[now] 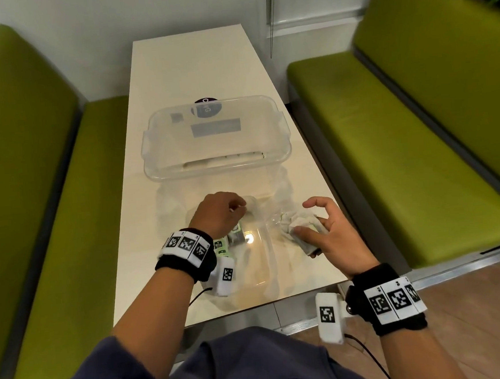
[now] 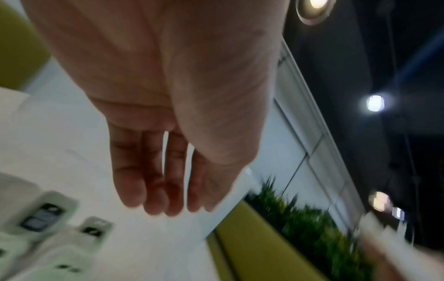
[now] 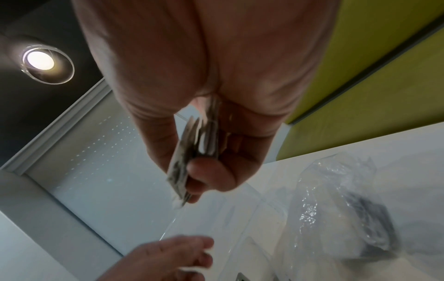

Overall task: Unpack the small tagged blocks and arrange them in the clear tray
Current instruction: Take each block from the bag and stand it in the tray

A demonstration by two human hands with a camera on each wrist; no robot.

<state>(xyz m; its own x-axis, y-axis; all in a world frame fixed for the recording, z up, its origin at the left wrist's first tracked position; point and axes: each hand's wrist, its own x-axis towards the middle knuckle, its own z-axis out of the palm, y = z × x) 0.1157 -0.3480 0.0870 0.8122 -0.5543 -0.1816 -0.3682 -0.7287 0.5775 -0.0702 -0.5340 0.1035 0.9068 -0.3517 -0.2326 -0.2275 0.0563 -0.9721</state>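
The clear tray [image 1: 216, 162] stands empty mid-table. Several small pale green blocks with dark tags [image 1: 227, 242] lie inside a clear plastic bag [image 1: 260, 257] near the table's front edge, just under my left wrist; the left wrist view shows these blocks [image 2: 40, 218] blurred. My left hand [image 1: 232, 210] hovers palm down over the bag, its fingers [image 2: 149, 186] fairly straight and holding nothing. My right hand [image 1: 310, 225] pinches a crumpled plastic wrapping [image 1: 293, 223] between thumb and fingers; the right wrist view shows the thumb pressed on this wrapping [image 3: 192, 152].
The cream table [image 1: 191, 68] is narrow, with green benches [image 1: 389, 148] on both sides. More crinkled plastic with something dark inside [image 3: 348, 218] lies on the table by the right hand. A dark round sticker [image 1: 206, 101] sits behind the tray.
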